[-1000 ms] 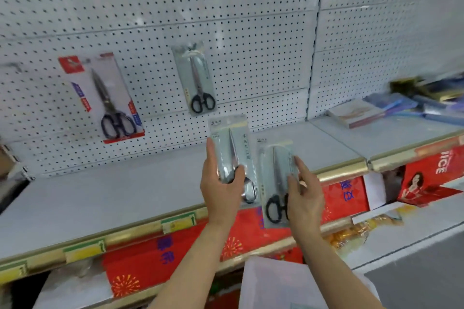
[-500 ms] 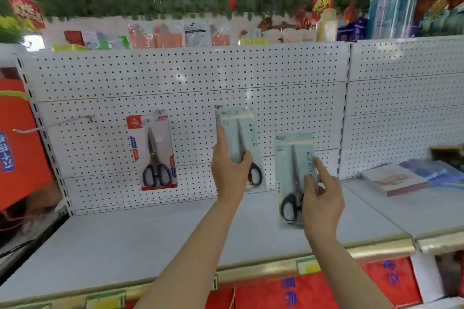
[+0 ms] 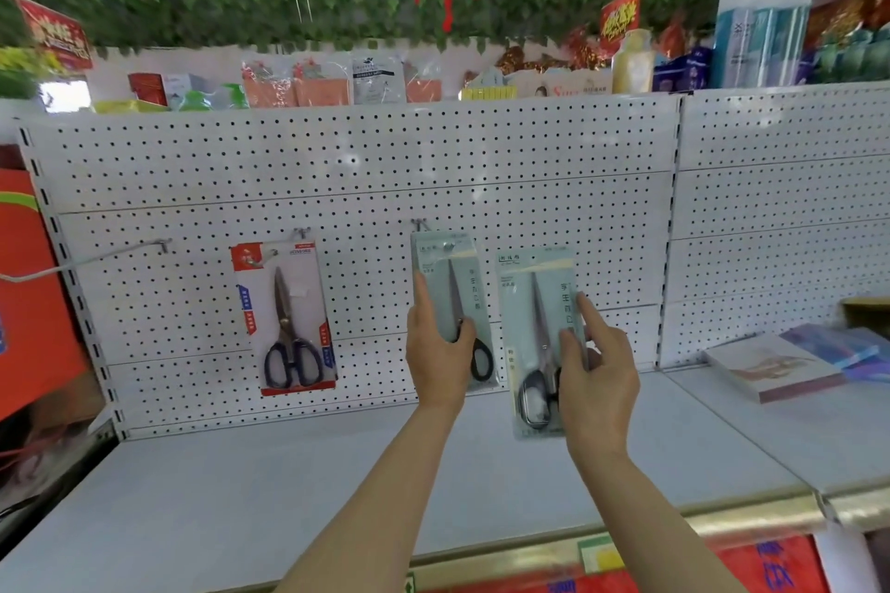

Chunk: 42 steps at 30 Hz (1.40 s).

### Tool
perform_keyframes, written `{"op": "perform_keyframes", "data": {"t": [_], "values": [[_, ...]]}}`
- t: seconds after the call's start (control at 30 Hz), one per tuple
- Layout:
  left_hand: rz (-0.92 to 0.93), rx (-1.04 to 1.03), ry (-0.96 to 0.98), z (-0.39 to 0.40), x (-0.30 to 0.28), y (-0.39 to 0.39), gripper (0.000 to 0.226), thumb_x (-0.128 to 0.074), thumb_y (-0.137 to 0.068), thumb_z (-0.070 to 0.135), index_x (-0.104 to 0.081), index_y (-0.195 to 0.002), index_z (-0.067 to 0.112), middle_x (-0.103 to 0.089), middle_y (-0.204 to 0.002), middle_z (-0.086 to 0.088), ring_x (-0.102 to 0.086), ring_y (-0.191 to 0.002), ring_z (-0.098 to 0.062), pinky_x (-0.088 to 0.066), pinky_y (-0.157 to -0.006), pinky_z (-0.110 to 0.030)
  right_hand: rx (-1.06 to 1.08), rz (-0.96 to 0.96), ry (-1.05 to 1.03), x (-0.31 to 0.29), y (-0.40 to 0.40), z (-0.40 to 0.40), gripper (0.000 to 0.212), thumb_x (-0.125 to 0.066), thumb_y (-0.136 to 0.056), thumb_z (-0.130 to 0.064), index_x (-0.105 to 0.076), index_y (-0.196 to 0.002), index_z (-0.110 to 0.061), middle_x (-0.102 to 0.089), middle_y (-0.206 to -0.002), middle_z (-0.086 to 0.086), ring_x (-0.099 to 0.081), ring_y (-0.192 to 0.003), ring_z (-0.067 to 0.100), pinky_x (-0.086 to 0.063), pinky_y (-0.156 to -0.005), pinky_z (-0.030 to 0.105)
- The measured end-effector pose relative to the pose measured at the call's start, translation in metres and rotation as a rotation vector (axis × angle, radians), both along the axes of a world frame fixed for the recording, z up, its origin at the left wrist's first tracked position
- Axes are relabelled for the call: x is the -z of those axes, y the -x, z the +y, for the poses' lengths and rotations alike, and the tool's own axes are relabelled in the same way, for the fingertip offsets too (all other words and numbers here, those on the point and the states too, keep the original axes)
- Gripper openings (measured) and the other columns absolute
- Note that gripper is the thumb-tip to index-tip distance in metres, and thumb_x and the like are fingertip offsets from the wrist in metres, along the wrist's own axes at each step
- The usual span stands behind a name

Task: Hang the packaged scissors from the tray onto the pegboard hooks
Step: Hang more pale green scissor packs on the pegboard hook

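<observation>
My left hand (image 3: 440,352) grips a pale green scissors pack (image 3: 450,284) by its lower half, with the pack's top at the middle pegboard hook (image 3: 420,224). Whether it hangs on the hook I cannot tell. My right hand (image 3: 595,366) holds a second pale green scissors pack (image 3: 539,303) upright, a little lower and to the right, in front of the white pegboard (image 3: 337,188). A red-labelled scissors pack (image 3: 286,318) hangs on a hook to the left. The tray is out of view.
A long bare hook (image 3: 96,258) sticks out at the far left. A white shelf (image 3: 241,491) runs below the pegboard, with books (image 3: 780,366) on its right part. Goods line the top ledge under green leaf garlands and a red ornament.
My view has tilted up from the shelf to the pegboard. Both hands have lifted their packs, the left one up to the middle hook where a pack hung before.
</observation>
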<state>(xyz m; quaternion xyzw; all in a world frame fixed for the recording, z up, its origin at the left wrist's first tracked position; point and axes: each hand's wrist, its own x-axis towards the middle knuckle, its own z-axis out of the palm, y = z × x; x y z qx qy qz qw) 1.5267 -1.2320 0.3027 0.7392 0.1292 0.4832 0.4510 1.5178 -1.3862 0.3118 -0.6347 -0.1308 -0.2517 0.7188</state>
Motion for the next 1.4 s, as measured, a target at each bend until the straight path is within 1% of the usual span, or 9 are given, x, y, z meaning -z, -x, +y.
{"op": "perform_keyframes", "data": {"t": [0.2,0.33,0.47,0.6,0.7,0.87,1.07,1.2,1.4], "values": [[0.035,-0.001,-0.042,0.01,0.002,-0.005,0.084,-0.068,-0.091,0.019,-0.016,-0.156,0.03,-0.041,-0.115,0.014,-0.041,-0.092,0.03,-0.037,-0.068,0.004,-0.046,-0.01,0.002,0.006,-0.006,0.023,0.042,-0.055,-0.095,-0.012,-0.056,-0.13,-0.035,-0.047,-0.091,-0.005,-0.046,-0.065,0.011,-0.045,-0.068,0.012],[0.105,-0.073,-0.111,0.019,0.0,-0.002,0.079,-0.06,-0.092,0.044,-0.011,-0.154,0.041,-0.045,-0.129,0.008,-0.054,-0.093,-0.001,-0.046,-0.067,-0.022,-0.081,-0.005,0.007,0.004,-0.011,0.044,0.042,-0.055,-0.095,-0.013,-0.056,-0.131,-0.035,-0.048,-0.091,-0.003,-0.052,-0.072,0.017,-0.047,-0.071,0.017],[-0.062,-0.112,-0.076,0.03,-0.028,0.005,0.05,-0.038,-0.098,0.053,-0.027,-0.147,0.05,-0.043,-0.128,0.005,-0.049,-0.117,-0.018,-0.05,-0.092,-0.043,-0.106,-0.022,0.029,-0.007,-0.019,0.067,0.041,-0.054,-0.095,-0.015,-0.055,-0.131,-0.036,-0.049,-0.092,-0.002,-0.054,-0.074,0.017,-0.047,-0.072,0.02],[-0.014,-0.004,-0.246,0.035,-0.058,0.006,0.06,-0.05,-0.087,0.061,-0.032,-0.144,0.052,-0.034,-0.131,0.013,-0.048,-0.12,-0.015,-0.054,-0.089,-0.039,-0.132,-0.015,0.005,-0.015,-0.027,0.086,0.041,-0.054,-0.096,-0.015,-0.056,-0.132,-0.034,-0.05,-0.094,0.0,-0.052,-0.07,0.012,-0.048,-0.07,0.02],[0.063,-0.016,-0.335,0.035,-0.065,0.002,0.07,-0.066,-0.085,0.047,-0.035,-0.147,0.039,-0.033,-0.134,0.012,-0.047,-0.119,-0.008,-0.055,-0.088,-0.038,-0.127,-0.024,-0.012,-0.009,-0.029,0.094,0.042,-0.055,-0.096,-0.014,-0.055,-0.132,-0.035,-0.048,-0.092,-0.003,-0.049,-0.068,0.011,-0.049,-0.073,0.024],[0.036,-0.038,-0.339,0.037,-0.055,0.002,0.074,-0.073,-0.082,0.038,-0.038,-0.148,0.035,-0.038,-0.13,0.009,-0.049,-0.109,-0.003,-0.053,-0.083,-0.028,-0.113,-0.058,-0.02,0.009,-0.028,0.099,0.045,-0.055,-0.095,-0.012,-0.054,-0.132,-0.037,-0.05,-0.093,0.002,-0.051,-0.071,0.019,-0.05,-0.074,0.025],[0.05,-0.037,-0.344,0.044,-0.056,-0.01,0.073,-0.074,-0.082,0.036,-0.041,-0.146,0.03,-0.037,-0.133,0.007,-0.044,-0.105,0.002,-0.048,-0.082,-0.023,-0.098,-0.037,-0.021,0.01,-0.042,0.107,0.044,-0.056,-0.095,-0.013,-0.055,-0.132,-0.036,-0.047,-0.091,-0.003,-0.046,-0.065,0.003,-0.046,-0.069,0.014],[0.116,-0.068,-0.364,0.055,-0.052,-0.023,0.073,-0.074,-0.083,0.036,-0.04,-0.147,0.028,-0.034,-0.137,0.004,-0.048,-0.115,-0.01,-0.054,-0.081,-0.031,-0.082,-0.013,0.038,0.011,-0.054,0.116,0.044,-0.056,-0.094,-0.012,-0.056,-0.132,-0.033,-0.051,-0.092,-0.001,-0.05,-0.072,-0.002,-0.042,-0.068,0.006],[0.176,-0.133,-0.421,0.067,-0.056,-0.035,0.069,-0.073,-0.083,0.034,-0.039,-0.144,0.035,-0.027,-0.144,0.007,-0.04,-0.116,-0.014,-0.051,-0.077,-0.031,-0.075,-0.058,0.139,0.01,-0.071,0.126,0.041,-0.058,-0.093,-0.012,-0.058,-0.131,-0.028,-0.058,-0.102,-0.002,-0.06,-0.084,0.008,-0.05,-0.077,0.024]]}}
